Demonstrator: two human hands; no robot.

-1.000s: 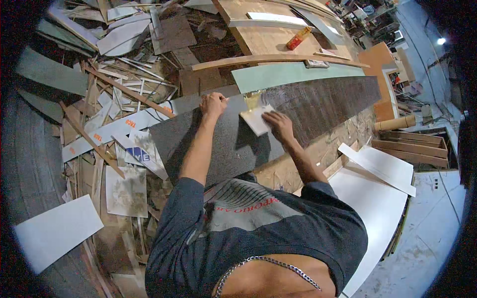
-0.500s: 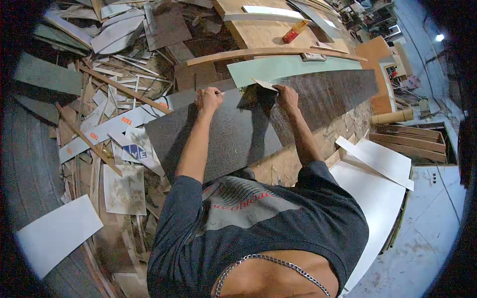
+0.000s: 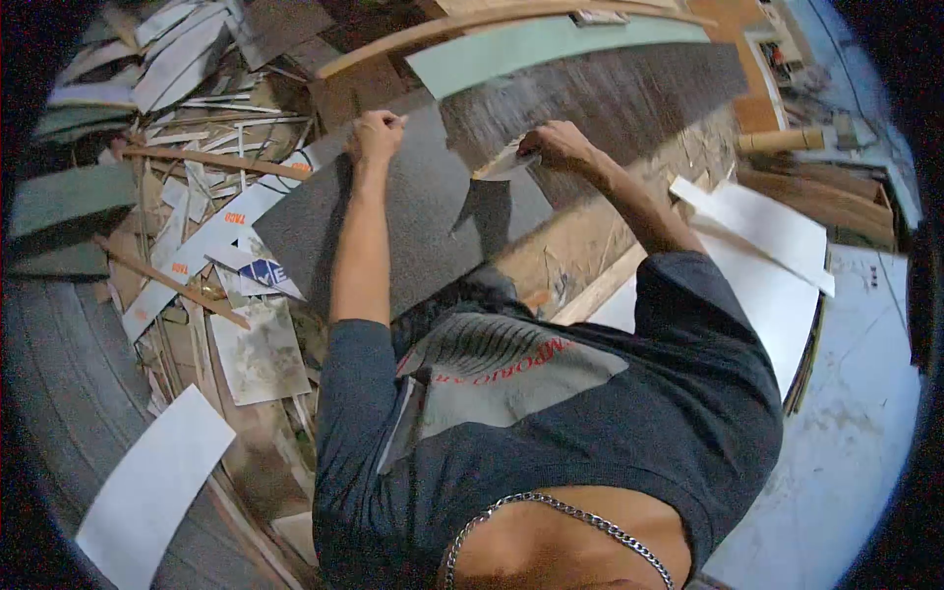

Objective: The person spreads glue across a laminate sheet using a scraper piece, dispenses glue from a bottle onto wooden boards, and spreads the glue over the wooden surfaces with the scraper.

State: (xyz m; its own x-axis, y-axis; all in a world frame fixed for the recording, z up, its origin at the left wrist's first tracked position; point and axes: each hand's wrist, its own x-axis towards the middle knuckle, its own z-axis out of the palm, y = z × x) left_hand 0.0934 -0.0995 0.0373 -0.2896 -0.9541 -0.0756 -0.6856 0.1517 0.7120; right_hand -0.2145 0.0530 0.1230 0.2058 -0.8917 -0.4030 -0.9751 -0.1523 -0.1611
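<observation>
My left hand (image 3: 377, 138) is closed in a pinch at the upper edge of a grey sheet (image 3: 393, 216); whatever its fingertips hold is too small to make out. My right hand (image 3: 559, 145) grips a thin, pale flat spreader (image 3: 502, 162). The spreader's lower edge is at the grey sheet, beside a dark patch there that may be shadow or a wet coating. To the right extends a dark brown board (image 3: 629, 103) with a streaked, shiny surface. A pale green strip (image 3: 531, 54) lies along the board's far side.
Offcuts and narrow strips pile up on the left, with a printed white strip (image 3: 211, 251) among them. At the lower left lies a white panel (image 3: 157, 482). White sheets (image 3: 767, 236) lean on the right, near a cardboard tube (image 3: 780, 142). A long curved wood strip (image 3: 472, 28) borders the far side.
The view has tilted down, so the work sits higher in it. My right hand has drawn the spreader nearer to me from the green strip's edge. My left hand stays pinched at the sheet's edge.
</observation>
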